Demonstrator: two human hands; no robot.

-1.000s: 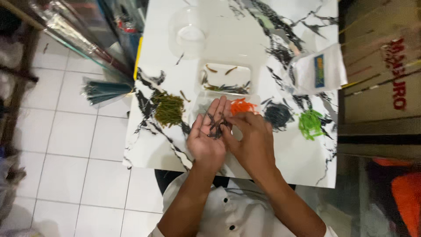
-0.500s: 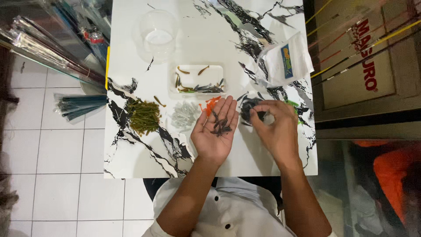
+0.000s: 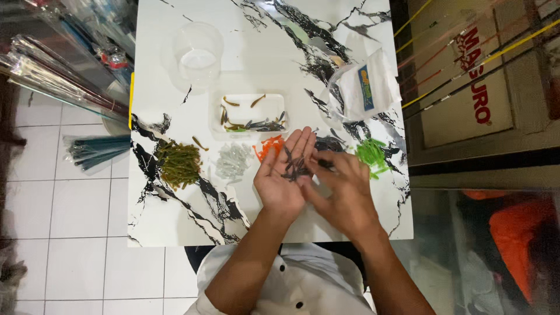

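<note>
My left hand (image 3: 284, 175) lies palm up over the marble table (image 3: 175, 221), with several small dark soft lures (image 3: 293, 166) resting in the palm. My right hand (image 3: 344, 186) sits beside it, fingertips pinching at the dark lures at the palm's edge. Piles lie on the table around the hands: orange lures (image 3: 268, 146) just behind my left fingers, pale grey lures (image 3: 232, 161), olive-green lures (image 3: 178, 164) and bright green lures (image 3: 373, 154) to the right. A clear rectangular tray (image 3: 248, 112) farther back holds several mixed lures.
A clear round cup (image 3: 197, 53) stands at the back left. A clear plastic bag with a label (image 3: 366, 87) lies at the back right. Bundled rods in clear sleeves (image 3: 52, 76) lean over the tiled floor to the left. A cardboard box (image 3: 466, 76) stands right of the table.
My right hand has come back from the dark pile on the table to my left palm. The camera view has shifted slightly.
</note>
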